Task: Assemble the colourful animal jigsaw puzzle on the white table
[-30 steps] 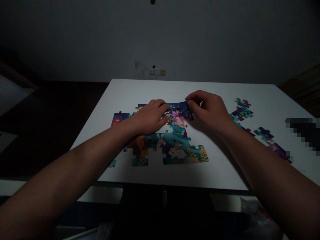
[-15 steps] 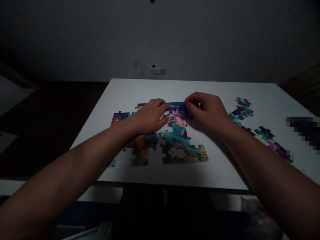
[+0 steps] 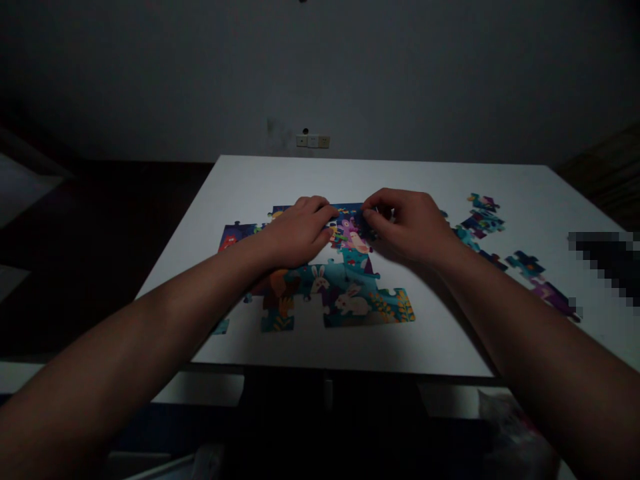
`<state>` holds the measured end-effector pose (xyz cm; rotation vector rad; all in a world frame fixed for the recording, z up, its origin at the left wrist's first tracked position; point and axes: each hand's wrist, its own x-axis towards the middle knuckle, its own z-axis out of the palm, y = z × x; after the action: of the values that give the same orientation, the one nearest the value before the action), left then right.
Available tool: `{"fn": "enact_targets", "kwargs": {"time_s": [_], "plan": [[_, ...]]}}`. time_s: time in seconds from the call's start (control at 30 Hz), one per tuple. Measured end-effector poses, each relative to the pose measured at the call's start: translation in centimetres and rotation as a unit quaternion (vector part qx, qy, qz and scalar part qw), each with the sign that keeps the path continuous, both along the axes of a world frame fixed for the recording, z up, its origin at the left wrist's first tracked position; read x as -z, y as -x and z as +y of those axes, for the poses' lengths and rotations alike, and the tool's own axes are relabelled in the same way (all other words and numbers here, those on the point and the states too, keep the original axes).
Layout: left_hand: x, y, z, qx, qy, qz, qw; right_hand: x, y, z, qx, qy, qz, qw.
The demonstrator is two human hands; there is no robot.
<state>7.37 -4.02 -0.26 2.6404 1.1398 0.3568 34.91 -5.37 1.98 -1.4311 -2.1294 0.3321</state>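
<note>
Where right grip (image 3: 407, 220) pinches, puzzle (image 3: 345, 277) lies beneath.

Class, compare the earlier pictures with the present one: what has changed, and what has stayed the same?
The right hand has shifted slightly left, its fingers at the dark upper-right part of the puzzle. No new grip or release shows. The left hand and the loose pieces on the right stayed put.

White table (image 3: 350, 351) holding part-built jigsaw (image 3: 345, 279), loose pieces (image 3: 484, 223)

The jigsaw is lying flat near mid-table, its outline running irregular, bare white showing through its gaps. The loose pieces are forming a scattered trail on the right. Farther right, a dark object (image 3: 607, 261) is appearing pixelated; its identity is staying unresolved.
</note>
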Motion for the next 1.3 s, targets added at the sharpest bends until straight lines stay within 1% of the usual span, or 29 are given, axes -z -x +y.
{"fn": "enact_targets", "kwargs": {"time_s": [0.33,0.7,0.8,1.3], "plan": [[-0.08,-0.07,-0.01,-0.006,0.001,0.007,1.000,-0.26,0.36,-0.30,-0.029,0.033,-0.016,0.999],[-0.08,0.03,0.13,0.000,-0.004,0.010,1.000,-0.02,0.30,-0.32,-0.055,0.025,-0.030,0.998],[-0.09,0.03,0.13,0.000,-0.003,0.005,1.000,0.16,0.26,-0.28,-0.068,0.030,-0.034,0.997],[-0.13,0.07,0.15,-0.001,0.001,0.004,1.000,0.25,0.22,-0.39,-0.088,0.051,-0.042,0.994]]}}
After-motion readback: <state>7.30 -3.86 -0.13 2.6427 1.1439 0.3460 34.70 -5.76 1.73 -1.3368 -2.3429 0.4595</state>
